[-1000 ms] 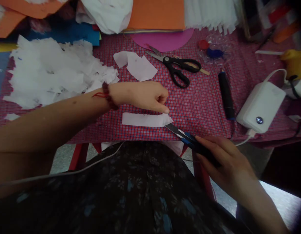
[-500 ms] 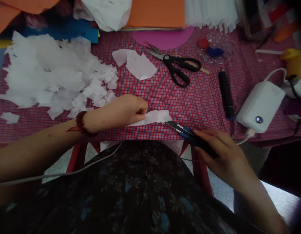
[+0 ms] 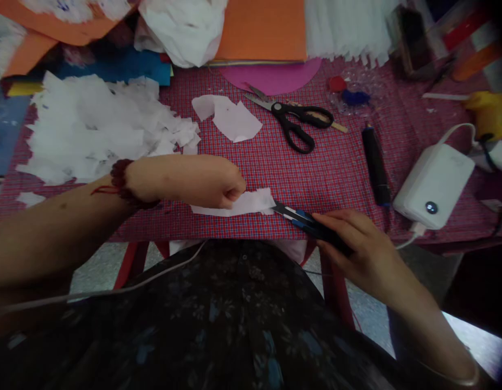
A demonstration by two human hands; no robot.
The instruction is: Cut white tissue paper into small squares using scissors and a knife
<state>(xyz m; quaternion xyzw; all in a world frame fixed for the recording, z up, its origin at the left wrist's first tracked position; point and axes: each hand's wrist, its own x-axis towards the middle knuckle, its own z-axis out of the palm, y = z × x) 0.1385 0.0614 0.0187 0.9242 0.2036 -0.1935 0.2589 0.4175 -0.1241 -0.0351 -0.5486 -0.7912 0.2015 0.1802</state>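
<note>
A strip of white paper lies near the front edge of the table. My left hand is closed over its middle, fingers curled down onto the paper; the fingertips are partly hidden. The strip shows on both sides of this hand. In my right hand is a black and blue utility knife, its handle wrapped by the fingers. The knife's blade points left and its tip meets the strip's right end.
Torn white paper pieces form a heap at left. Behind the strip are a paper scrap and black-handled scissors. A dark marker-like cylinder and white power bank lie at right. Orange sheets sit at the back.
The knife and the strip's right end are slightly farther left. More of the strip shows left of my left hand. The whole view has shifted a little.
</note>
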